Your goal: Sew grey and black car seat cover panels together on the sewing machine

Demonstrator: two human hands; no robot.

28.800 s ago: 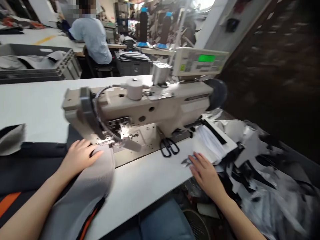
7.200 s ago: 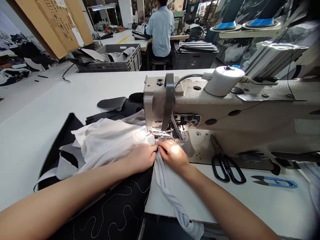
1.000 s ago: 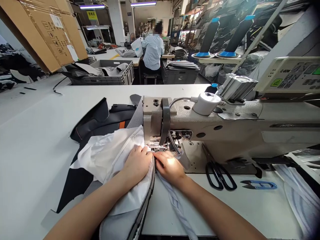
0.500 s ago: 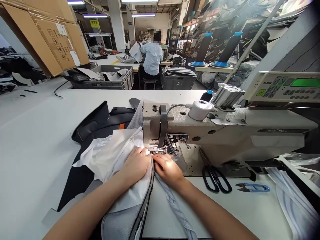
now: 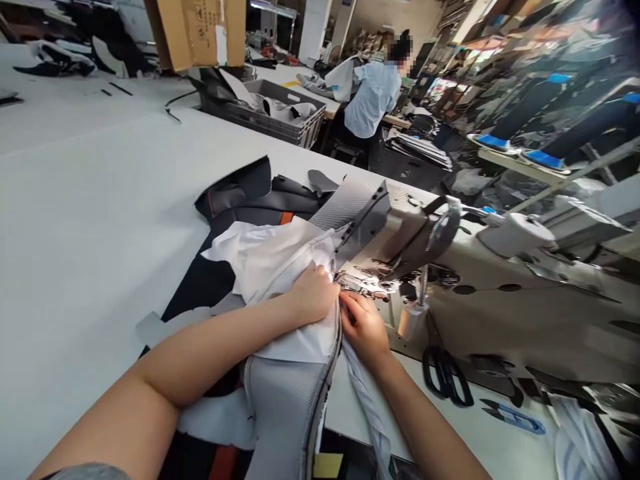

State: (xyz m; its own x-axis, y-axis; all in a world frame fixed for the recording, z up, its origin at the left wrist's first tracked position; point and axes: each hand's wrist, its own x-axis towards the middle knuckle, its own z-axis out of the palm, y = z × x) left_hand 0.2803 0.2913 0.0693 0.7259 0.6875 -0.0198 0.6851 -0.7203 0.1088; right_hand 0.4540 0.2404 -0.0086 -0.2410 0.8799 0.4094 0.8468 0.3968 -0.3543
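Observation:
Under the head of a beige sewing machine (image 5: 480,313) lies a seam of a grey mesh piece (image 5: 285,400) with white lining fabric (image 5: 265,257). My left hand (image 5: 316,293) presses on the lining just left of the needle area, its fingers curled on the cloth. Close beside it, my right hand (image 5: 366,327) pinches the seam edge at its right, thumb and fingers together. A striped pale strip (image 5: 367,400) hangs down from near my right hand. Black padded fabric (image 5: 240,193) spreads behind and left of the lining. The needle is not distinct.
Black scissors (image 5: 447,377) and blue thread snips (image 5: 515,417) lie right of my right hand. Striped cloth (image 5: 583,440) is at the lower right. Beyond the white table (image 5: 100,220) are a grey crate (image 5: 300,133), a cardboard box (image 5: 200,33) and a seated person (image 5: 373,100).
The view has tilted and turned, so the machine and both hands appear further right. More of my left arm and the grey mesh shows. Both hands remain on the fabric by the needle area.

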